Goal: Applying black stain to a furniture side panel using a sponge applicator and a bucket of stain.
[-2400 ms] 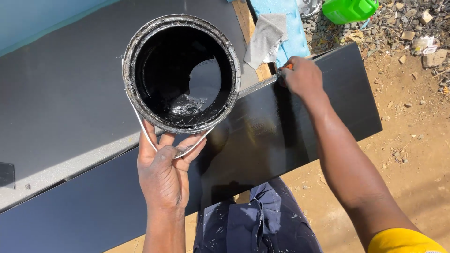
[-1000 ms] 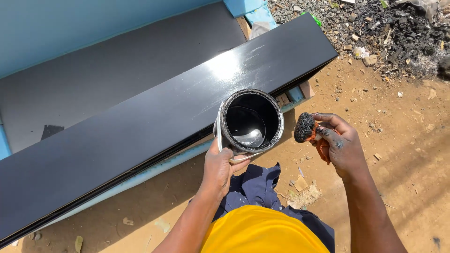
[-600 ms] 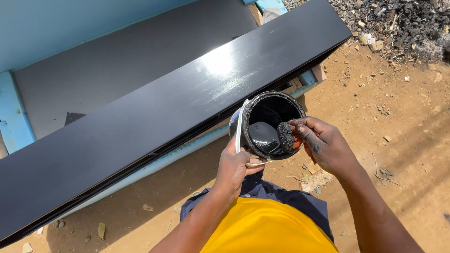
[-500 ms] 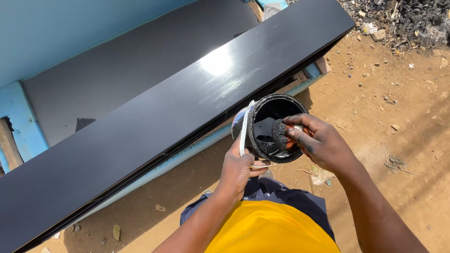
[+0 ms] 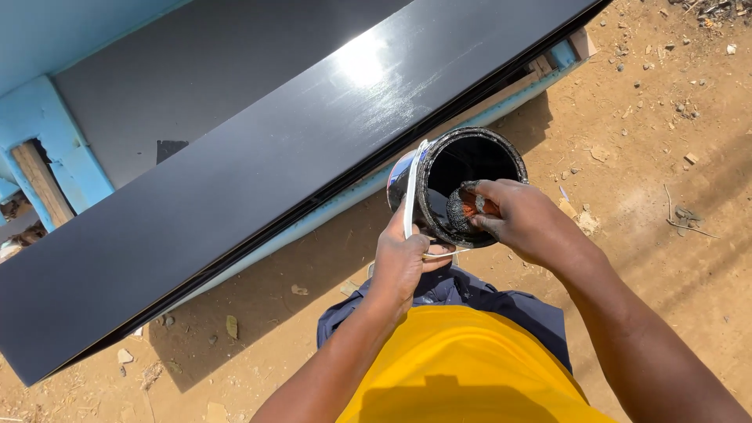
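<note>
Two hands work at one paint can point(image 5: 468, 184), which sits at about 1 o'clock from the yellow-shirted torso point(image 5: 462, 368), above the navy trousers point(image 5: 462, 294). Left hand point(image 5: 403, 262) clenched around the can's lower side and white wire handle point(image 5: 411, 188), at the can's 7 o'clock. Right hand point(image 5: 521, 219) reaches over the rim from 4 o'clock, fingertips pinching a paint-blackened sponge point(image 5: 462, 210) inside the can's mouth. Glossy black board point(image 5: 274, 180) runs at 10 o'clock, just beside the can, over a blue frame point(image 5: 47, 149). Sandy ground point(image 5: 666, 235) below.
</note>
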